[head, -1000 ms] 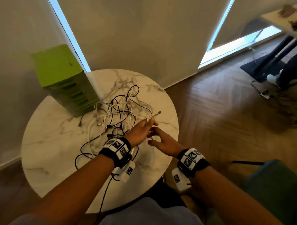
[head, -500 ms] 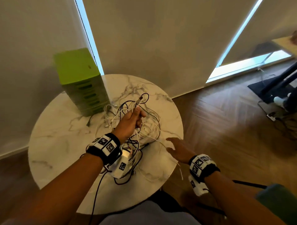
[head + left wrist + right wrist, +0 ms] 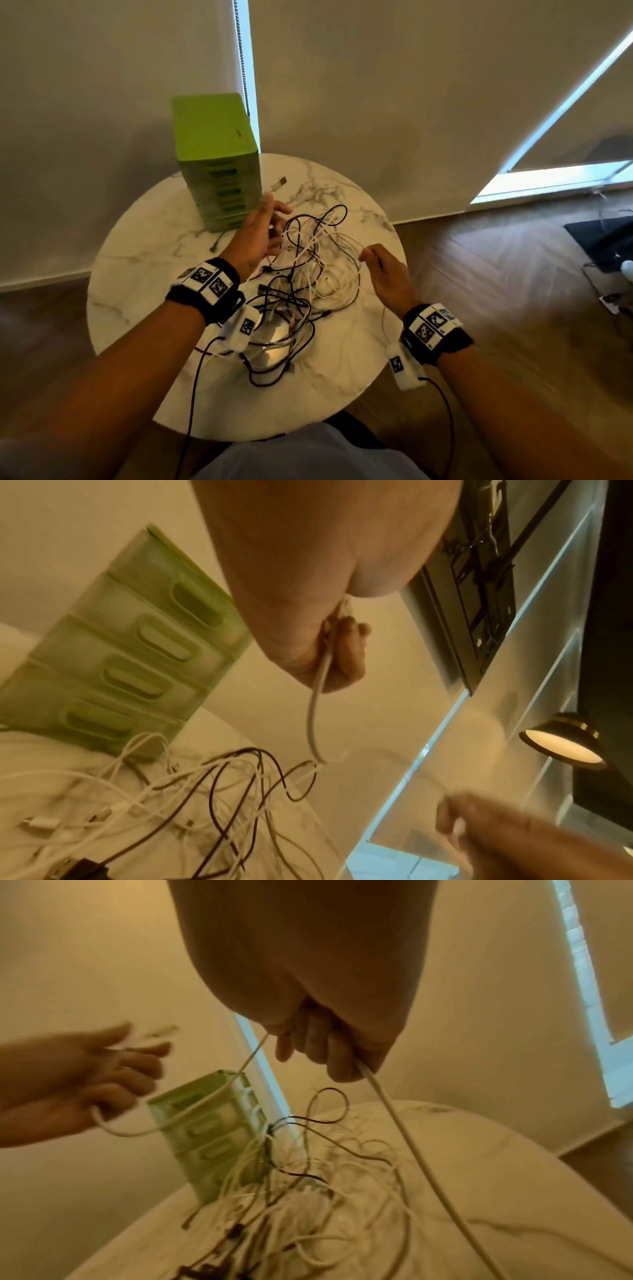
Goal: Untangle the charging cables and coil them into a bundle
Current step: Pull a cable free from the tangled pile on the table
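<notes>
A tangle of white and black charging cables (image 3: 308, 274) lies in the middle of the round marble table (image 3: 137, 274). My left hand (image 3: 270, 219) is raised beside the green drawer unit and grips one white cable (image 3: 313, 723); its USB plug (image 3: 280, 181) sticks out above the fingers. My right hand (image 3: 371, 255) hovers over the right side of the tangle and pinches the same white cable (image 3: 387, 1110) further along. The stretch of cable between the two hands sags in a loop, and the rest runs down into the heap (image 3: 308, 1191).
A tall green plastic drawer unit (image 3: 219, 161) stands at the table's back left, close to my left hand. Wall and roller blinds rise behind the table. Wooden floor lies to the right, with a dark mat and loose wires (image 3: 606, 246) at the far right.
My left hand has lifted the plug end up and away toward the green drawers. My right hand has come in from the table's edge and taken hold of the white cable.
</notes>
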Tool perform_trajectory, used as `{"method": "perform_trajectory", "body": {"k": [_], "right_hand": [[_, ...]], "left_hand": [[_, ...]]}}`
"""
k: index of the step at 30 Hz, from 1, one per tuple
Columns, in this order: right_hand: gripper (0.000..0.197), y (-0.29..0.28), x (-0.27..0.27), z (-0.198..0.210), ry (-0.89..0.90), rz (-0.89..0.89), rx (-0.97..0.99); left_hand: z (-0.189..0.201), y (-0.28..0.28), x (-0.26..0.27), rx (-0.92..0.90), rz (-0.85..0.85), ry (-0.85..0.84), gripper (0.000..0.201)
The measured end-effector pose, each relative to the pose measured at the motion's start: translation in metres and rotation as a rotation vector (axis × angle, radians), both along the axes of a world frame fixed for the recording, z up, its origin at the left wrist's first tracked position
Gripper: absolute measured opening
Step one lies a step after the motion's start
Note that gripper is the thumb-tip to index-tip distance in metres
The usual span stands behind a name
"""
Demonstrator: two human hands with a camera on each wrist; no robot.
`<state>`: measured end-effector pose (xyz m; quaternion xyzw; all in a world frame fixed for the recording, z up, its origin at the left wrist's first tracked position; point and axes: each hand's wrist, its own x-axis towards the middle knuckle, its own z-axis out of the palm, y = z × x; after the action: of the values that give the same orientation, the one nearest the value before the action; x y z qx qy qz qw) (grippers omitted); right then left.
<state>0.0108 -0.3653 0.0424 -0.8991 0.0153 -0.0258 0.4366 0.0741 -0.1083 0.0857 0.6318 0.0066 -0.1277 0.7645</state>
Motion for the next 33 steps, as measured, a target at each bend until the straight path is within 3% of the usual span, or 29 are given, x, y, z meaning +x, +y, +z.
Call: {"method": "perform_trajectory", "body": {"k": [4,8,11,15,18,23,26,30,33], "right_hand": [[0.018,-0.025,-0.007,-0.043,0.229,0.043,-0.187],[0.029,-0.011,-0.029,-0.086,0.475,0.328,-0.429],[0.028,0.011,-0.032,-0.087,0.577,0.556,-0.484],[0.027,0.023,-0.003,-0.064,0.566,0.721,-0.493],[0.032,0.024,0.028,-0.047,0.488,0.753,-0.502],[0.015,0.044,0.094,-0.017,0.049,0.606,-0.233],[0.024,0.063,0.142,-0.012,-0.205,0.514,-0.180],[0.046,0.077,0.194,-0.033,0.025,0.545,-0.518],[0.043,0.078,0.196,-0.052,0.142,0.714,-0.711]], "left_hand": [[0.008,0.013,0.005,-0.153,0.138,-0.060,0.038],[0.005,0.008,0.004,-0.240,0.172,-0.036,0.030],[0.006,0.005,0.003,-0.339,0.176,0.067,0.029],[0.011,0.011,0.009,-0.371,0.226,0.101,0.038],[0.007,0.020,0.016,-0.325,0.298,0.046,0.031],[-0.018,0.032,0.021,-0.223,0.387,0.011,0.023],[-0.034,0.030,0.024,-0.071,0.414,0.010,0.024],[-0.045,0.022,0.034,0.099,0.394,0.013,0.027],[-0.052,0.013,0.046,0.168,0.388,0.032,0.029]]}}
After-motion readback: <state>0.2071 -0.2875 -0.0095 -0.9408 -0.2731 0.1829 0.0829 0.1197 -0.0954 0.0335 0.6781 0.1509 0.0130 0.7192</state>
